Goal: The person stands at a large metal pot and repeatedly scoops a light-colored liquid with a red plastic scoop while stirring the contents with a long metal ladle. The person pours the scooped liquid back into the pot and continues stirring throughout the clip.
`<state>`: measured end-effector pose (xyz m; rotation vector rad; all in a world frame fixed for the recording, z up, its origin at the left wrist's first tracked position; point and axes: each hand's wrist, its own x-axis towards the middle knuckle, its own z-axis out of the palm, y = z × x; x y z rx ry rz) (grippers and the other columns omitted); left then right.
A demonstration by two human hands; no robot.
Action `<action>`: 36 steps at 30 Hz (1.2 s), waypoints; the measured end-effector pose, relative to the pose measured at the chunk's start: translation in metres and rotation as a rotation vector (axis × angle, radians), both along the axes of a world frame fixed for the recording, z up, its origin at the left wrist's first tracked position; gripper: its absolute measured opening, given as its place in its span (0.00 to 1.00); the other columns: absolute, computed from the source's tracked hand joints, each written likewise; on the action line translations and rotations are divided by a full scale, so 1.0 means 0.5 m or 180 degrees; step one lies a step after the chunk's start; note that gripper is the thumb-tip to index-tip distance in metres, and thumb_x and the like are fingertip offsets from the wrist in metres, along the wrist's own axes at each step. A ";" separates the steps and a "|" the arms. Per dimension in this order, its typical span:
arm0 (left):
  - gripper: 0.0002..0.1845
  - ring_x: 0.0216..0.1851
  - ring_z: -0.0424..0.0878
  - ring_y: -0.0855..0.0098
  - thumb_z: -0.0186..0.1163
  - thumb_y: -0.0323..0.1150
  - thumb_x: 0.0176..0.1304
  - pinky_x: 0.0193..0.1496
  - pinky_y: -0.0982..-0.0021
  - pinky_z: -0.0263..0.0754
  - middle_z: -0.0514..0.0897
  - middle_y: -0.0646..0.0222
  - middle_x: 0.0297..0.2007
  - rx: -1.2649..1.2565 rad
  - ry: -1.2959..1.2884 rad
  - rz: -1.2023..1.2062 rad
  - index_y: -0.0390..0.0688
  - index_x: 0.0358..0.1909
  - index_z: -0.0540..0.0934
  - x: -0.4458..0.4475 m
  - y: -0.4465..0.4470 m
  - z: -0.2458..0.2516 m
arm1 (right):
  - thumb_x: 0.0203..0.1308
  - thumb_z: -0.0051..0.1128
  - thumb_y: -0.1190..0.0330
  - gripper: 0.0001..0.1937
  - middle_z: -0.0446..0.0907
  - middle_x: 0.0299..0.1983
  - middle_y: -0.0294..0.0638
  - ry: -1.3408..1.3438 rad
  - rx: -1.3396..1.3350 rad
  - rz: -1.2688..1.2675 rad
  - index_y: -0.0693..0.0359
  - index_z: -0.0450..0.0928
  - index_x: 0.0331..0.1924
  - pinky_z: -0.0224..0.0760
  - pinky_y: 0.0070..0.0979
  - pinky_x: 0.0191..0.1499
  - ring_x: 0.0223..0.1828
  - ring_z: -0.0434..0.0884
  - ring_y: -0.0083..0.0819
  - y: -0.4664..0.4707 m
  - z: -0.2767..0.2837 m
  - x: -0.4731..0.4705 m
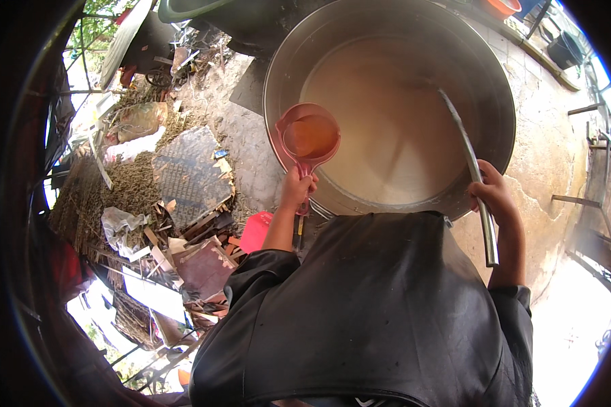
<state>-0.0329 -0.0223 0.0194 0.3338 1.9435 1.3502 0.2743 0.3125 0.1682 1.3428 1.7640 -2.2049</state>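
Observation:
My left hand (298, 187) grips the handle of a pink plastic dipper (283, 124), held level over the left rim of a large metal pot. An orange-looking liquid (313, 136) lies in the dipper. In my right hand (493, 189) is a long metal rod (467, 137), its lower end dipping into the pot. The pot (495, 96) stands right in front of me and holds a cloudy, pale brown liquid (371, 112). Whatever is at the rod's sunken end is hidden by the liquid.
To the left lie scrap wood, a patterned board (191, 175), plastic bags (123, 229) and dry brown debris. A pink container (256, 231) is beside my left forearm. Beyond the pot sits a green-rimmed tub (193, 11). A dark bucket (565, 50) stands far right.

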 end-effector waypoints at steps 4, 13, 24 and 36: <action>0.03 0.17 0.73 0.79 0.51 0.26 0.55 0.19 0.77 0.67 0.78 0.66 0.20 0.0191 -0.0046 -0.0018 0.36 0.30 0.71 0.004 0.003 0.006 | 0.45 0.50 0.77 0.30 0.70 0.21 0.41 -0.0578 0.0353 0.0164 0.68 0.60 0.58 0.70 0.25 0.17 0.14 0.74 0.29 -0.009 0.049 0.050; 0.04 0.19 0.75 0.78 0.50 0.25 0.55 0.22 0.76 0.70 0.79 0.66 0.24 0.0209 -0.0175 -0.0126 0.35 0.33 0.70 0.005 0.009 0.016 | 0.43 0.50 0.76 0.34 0.72 0.22 0.46 -0.1561 0.0786 0.1088 0.70 0.56 0.61 0.70 0.28 0.21 0.17 0.75 0.31 -0.062 0.132 0.107; 0.05 0.18 0.75 0.77 0.51 0.24 0.56 0.21 0.76 0.70 0.79 0.65 0.24 0.0081 -0.0125 -0.0140 0.35 0.34 0.69 0.003 0.007 0.011 | 0.45 0.54 0.71 0.25 0.73 0.22 0.42 -0.1604 -0.0246 0.1691 0.69 0.62 0.50 0.68 0.25 0.22 0.21 0.74 0.26 -0.047 0.162 0.110; 0.05 0.18 0.74 0.78 0.50 0.25 0.55 0.21 0.76 0.69 0.79 0.65 0.24 0.0082 -0.0134 -0.0034 0.35 0.34 0.70 0.006 0.008 0.014 | 0.52 0.50 0.67 0.12 0.74 0.24 0.39 -0.0262 -0.1790 0.0479 0.65 0.69 0.37 0.63 0.17 0.17 0.16 0.71 0.23 -0.062 0.091 0.062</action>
